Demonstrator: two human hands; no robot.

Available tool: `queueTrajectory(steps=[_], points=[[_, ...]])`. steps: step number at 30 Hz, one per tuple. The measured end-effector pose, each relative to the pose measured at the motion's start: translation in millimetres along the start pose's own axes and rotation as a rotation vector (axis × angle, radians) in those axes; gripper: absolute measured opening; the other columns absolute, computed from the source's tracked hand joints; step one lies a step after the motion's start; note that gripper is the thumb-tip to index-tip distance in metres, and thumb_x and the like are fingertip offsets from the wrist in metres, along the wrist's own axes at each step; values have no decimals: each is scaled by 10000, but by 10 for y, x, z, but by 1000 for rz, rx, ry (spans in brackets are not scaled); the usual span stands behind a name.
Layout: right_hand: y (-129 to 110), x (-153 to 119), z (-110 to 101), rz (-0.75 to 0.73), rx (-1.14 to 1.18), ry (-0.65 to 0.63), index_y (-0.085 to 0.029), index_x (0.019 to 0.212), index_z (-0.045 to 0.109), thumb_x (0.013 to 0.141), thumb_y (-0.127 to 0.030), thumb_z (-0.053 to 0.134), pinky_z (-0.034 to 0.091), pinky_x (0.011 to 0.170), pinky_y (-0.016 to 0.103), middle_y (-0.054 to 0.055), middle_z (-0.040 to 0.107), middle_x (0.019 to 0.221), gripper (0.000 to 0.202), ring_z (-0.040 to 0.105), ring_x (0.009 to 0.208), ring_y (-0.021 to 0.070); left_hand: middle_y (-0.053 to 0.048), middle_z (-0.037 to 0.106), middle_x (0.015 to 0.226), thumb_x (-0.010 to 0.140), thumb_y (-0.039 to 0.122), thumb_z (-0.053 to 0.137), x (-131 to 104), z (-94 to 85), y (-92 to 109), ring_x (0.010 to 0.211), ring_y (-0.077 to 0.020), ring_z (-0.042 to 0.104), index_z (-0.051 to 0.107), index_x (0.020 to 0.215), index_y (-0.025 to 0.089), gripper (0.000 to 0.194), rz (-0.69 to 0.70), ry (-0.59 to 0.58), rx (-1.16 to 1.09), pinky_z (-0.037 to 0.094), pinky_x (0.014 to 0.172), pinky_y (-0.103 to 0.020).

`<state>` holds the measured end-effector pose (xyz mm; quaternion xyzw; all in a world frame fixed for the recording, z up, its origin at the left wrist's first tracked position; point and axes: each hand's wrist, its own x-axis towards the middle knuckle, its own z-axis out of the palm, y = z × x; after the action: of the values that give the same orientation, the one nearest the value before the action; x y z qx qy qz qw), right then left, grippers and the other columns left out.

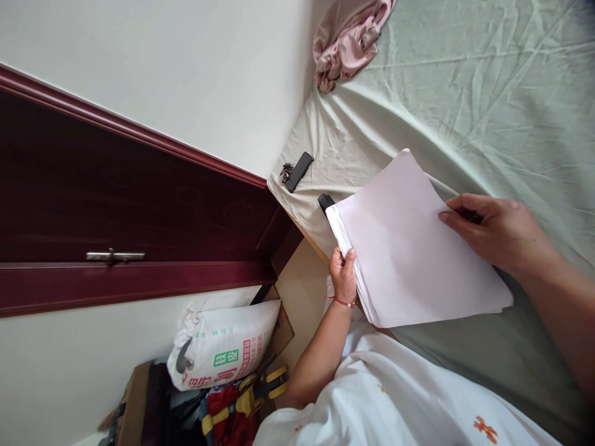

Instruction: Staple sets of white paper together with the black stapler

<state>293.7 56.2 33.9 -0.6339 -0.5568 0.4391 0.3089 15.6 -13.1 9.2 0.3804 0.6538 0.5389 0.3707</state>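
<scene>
A stack of white paper sheets point(413, 248) lies tilted across my front, over the pale green bed sheet. My left hand point(344, 275), with a red bracelet at the wrist, grips the stack's left edge, thumb on top and fingers beneath. On the opposite edge, my right hand point(497, 229) pinches the paper between thumb and forefinger. How many sheets that pinch takes in, I cannot tell. A black object point(325, 201) pokes out from behind the upper left corner of the stack, mostly hidden.
A black oblong object point(300, 172) with small keys or metal pieces beside it lies near the bed's corner. Pink cloth point(348, 46) is bunched against the wall. Left are a dark red door point(139, 204), a full white sack point(227, 347) and a yellow-and-black item point(251, 396).
</scene>
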Motion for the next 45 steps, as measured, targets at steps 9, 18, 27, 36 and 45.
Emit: queueTrajectory(steps=[9, 18, 27, 36, 45], points=[[-18, 6, -16, 30, -30, -26, -271, 896, 745, 796, -465, 611, 406, 606, 304, -7, 699, 694, 257, 581, 611, 170, 7, 674, 871, 795, 451, 803, 3, -9, -27, 799, -130, 599, 629, 910, 189, 335, -7, -23, -48, 482, 804, -252], [31, 39, 30, 17, -17, 46, -278, 938, 720, 776, -422, 617, 422, 613, 320, 5, 724, 783, 239, 621, 670, 197, 6, 685, 851, 761, 474, 825, -3, 0, -21, 786, -136, 612, 617, 877, 190, 370, -5, -8, -26, 488, 800, -260], [86, 28, 54, -124, -72, 203, -274, 910, 745, 780, -328, 590, 440, 696, 336, 14, 666, 849, 210, 569, 686, 168, 2, 698, 856, 738, 504, 832, 4, 2, -7, 785, -142, 619, 626, 869, 194, 394, -5, -4, 1, 491, 803, -265], [168, 30, 129, -239, -359, 38, -275, 900, 764, 881, -361, 485, 399, 631, 333, 36, 726, 1004, 293, 638, 876, 234, -8, 705, 888, 740, 501, 832, 4, 14, 26, 812, -145, 624, 636, 881, 193, 391, -6, -12, 12, 493, 818, -264], [161, 29, 112, -255, -369, 43, -265, 874, 766, 862, -351, 488, 385, 609, 327, 45, 733, 970, 292, 625, 801, 223, -5, 699, 872, 737, 508, 833, 12, 5, 0, 802, -147, 622, 637, 889, 198, 397, -2, -6, 19, 492, 816, -267]])
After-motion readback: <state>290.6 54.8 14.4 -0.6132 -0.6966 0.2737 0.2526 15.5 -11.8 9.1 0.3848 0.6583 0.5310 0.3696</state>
